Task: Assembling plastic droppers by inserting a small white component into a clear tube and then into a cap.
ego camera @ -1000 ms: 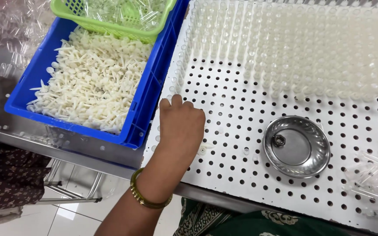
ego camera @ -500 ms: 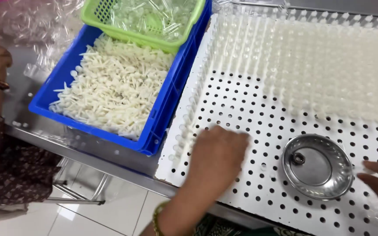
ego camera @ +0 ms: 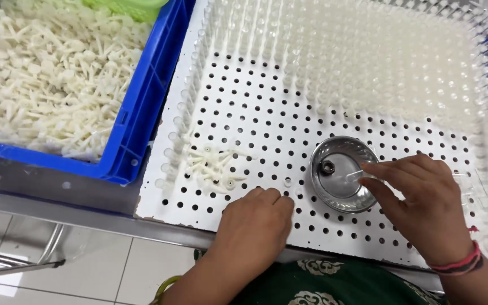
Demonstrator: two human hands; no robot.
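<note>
My left hand (ego camera: 255,226) rests on the white perforated board (ego camera: 244,101) near its front edge, fingers curled under, nothing visible in it. Just left of and beyond it lies a small pile of white plastic plugs (ego camera: 213,166). My right hand (ego camera: 425,209) pinches a small clear tube (ego camera: 356,175) and dips its end into the round steel bowl (ego camera: 334,192), where a small dark piece (ego camera: 327,167) lies. Many clear tubes (ego camera: 340,56) stand upright in the board's holes across its far half and along its edges.
A blue crate (ego camera: 142,113) heaped with white plastic plugs (ego camera: 46,85) sits left of the board, with a green basket (ego camera: 136,7) on its far end. A grey metal table edge (ego camera: 57,197) runs below it, with tiled floor (ego camera: 86,265) beneath.
The small pile of white plugs now lies on the board where my left hand was; that hand has drawn back to the front edge. My right hand has come in over the bowl with a tube.
</note>
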